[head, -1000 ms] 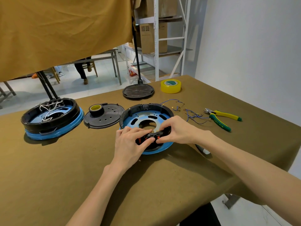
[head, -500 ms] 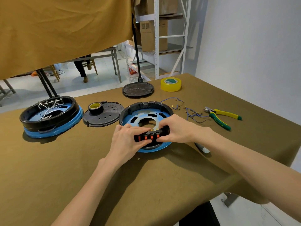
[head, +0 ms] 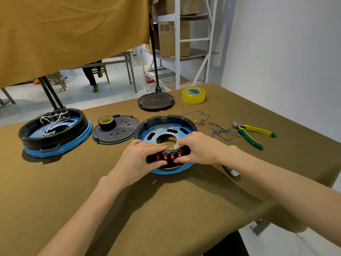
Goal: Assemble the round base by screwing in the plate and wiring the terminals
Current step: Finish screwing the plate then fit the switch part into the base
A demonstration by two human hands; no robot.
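Note:
A round black base (head: 166,121) with a blue metal plate (head: 160,131) inside lies in the middle of the table. At its near rim sits a black switch block (head: 168,156) with several orange-red switches. My left hand (head: 142,159) grips the block's left end and my right hand (head: 199,148) grips its right end. Loose blue wires with terminals (head: 217,129) lie to the right of the base. A black perforated cover plate (head: 118,133) lies to its left, with a roll of dark tape (head: 107,122) standing on it.
A second round base with white wires (head: 53,130) stands at the far left. Yellow-green pliers (head: 252,134), a yellow tape roll (head: 193,95) and a black round lid (head: 156,101) lie toward the back and right. A white pen-like object (head: 231,171) pokes out under my right forearm.
The switch block has turned so its orange-red switches face me, and both hands have shifted slightly on its ends. The camera has dipped a little.

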